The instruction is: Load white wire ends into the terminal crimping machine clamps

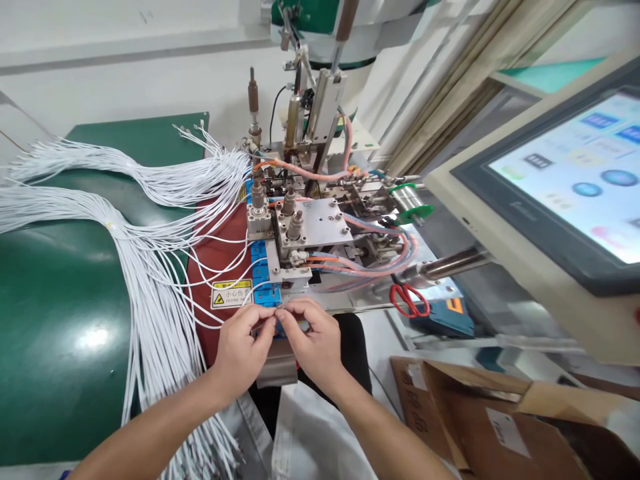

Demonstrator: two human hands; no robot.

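Observation:
My left hand (245,343) and my right hand (311,337) meet at the front end of the machine's blue fixtures (263,273). Thumb and forefinger are pinched together on each hand, with the fingertips nearly touching. Whatever lies between them is too small to make out. White cables (143,267) run from a large bundle on the left to the blue fixtures, and one cable leads toward my left hand. The metal machine (320,223) stands just beyond my hands.
A green table (60,320) bears the cable bundles. Red scissors (409,300) and a solder-like wire spool (407,203) are right of the machine. A touchscreen (575,173) juts in at the right, above cardboard boxes (490,420). A warning label (231,294) lies left of the fixtures.

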